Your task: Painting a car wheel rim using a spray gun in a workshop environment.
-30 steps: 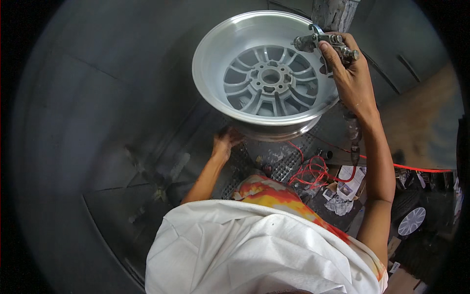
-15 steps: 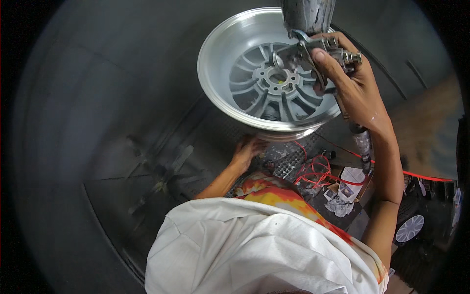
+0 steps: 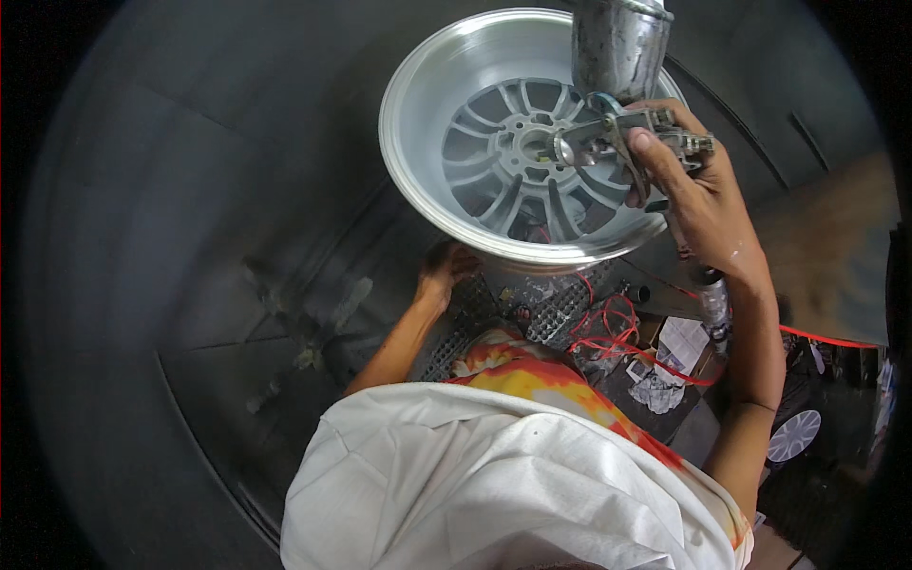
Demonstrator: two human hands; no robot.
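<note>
A silver alloy wheel (image 3: 408,161) faces up with its hollow side, its spokes and hub deep inside. My right hand (image 3: 712,195) grips a metal spray gun (image 3: 617,57), fingers round its handle and trigger and thumb at the back of its body. The gun's cup stands on top, and its nozzle points left over the wheel's hub. My left hand (image 3: 445,271) is low beside the wheel's near left edge, holding nothing visible, its fingers loosely apart. Whether those fingers touch the wheel's underside I cannot tell.
A red hose (image 3: 622,332) lies in loops on the floor below the wheel. Near it are crumpled papers (image 3: 679,347) in a box. Another wheel or cover (image 3: 794,435) lies at the lower right. Dark walls surround the left side, with a brownish panel (image 3: 826,256) at right.
My left hand has moved left along the wheel's near edge. The spray gun in my right hand has shifted slightly right and nearer. The wheel's spokes appear turned a little.
</note>
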